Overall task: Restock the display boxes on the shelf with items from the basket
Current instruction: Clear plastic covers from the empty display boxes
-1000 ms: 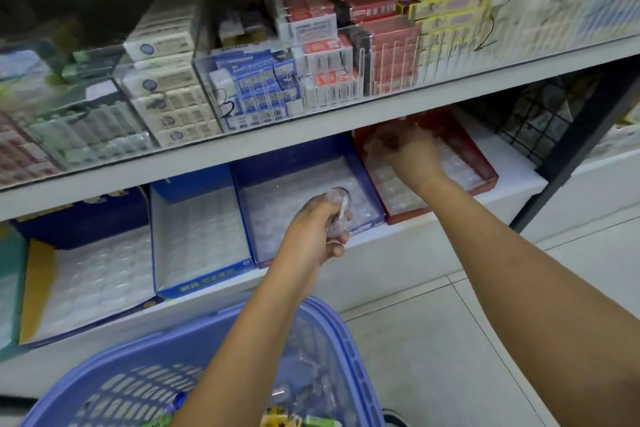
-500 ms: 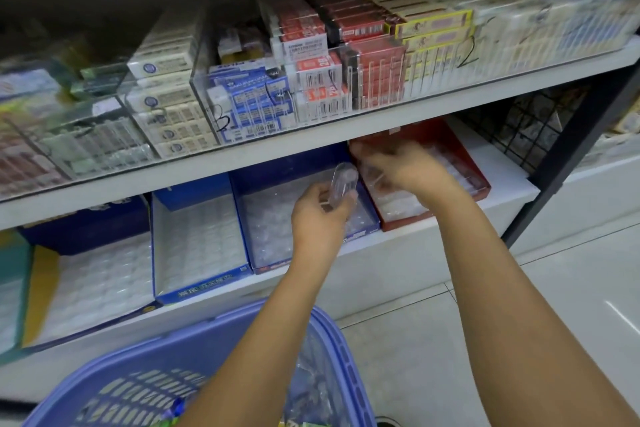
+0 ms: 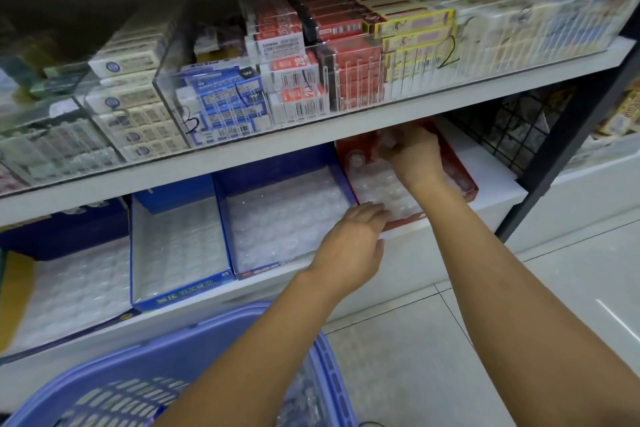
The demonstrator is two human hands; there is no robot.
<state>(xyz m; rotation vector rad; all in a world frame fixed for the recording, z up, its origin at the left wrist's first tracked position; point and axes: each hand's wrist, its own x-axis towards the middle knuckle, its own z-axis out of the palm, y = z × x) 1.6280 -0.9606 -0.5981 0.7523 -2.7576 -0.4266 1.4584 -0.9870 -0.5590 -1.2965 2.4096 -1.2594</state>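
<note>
Lower shelf (image 3: 495, 191): white, and it carries the row of display boxes we are restocking.

Basket (image 3: 221, 329): lilac plastic, low in front of us below the shelf. Clear stock still shows through its side, so we judge the job is not finished.

Blue box (image 3: 277, 163): middle of the row and filled with clear cases. Half a second ago the left hand was raised over it; now neither hand is over it.

Red box (image 3: 464, 173): at the right end of the row, just beside the blue box. Both hands are now at it.

Left hand (image 3: 349, 246): half a second ago it was holding up a clear case. It has since dropped to the red box's front left corner, with its fingers lying forward on the front cases. We see nothing in its grasp.

Right hand (image 3: 414, 156): deep in the red box under the shelf above, with its fingers bent down. It is blurred, but something clear shows at the fingertips.

Clear case (image 3: 385, 139): we judge that it has passed from the left hand to the right. It is now pinched at the back of the red box and not yet seated in a row. We judge this item nearly placed, with another fetch from the basket likely to come next.
</note>
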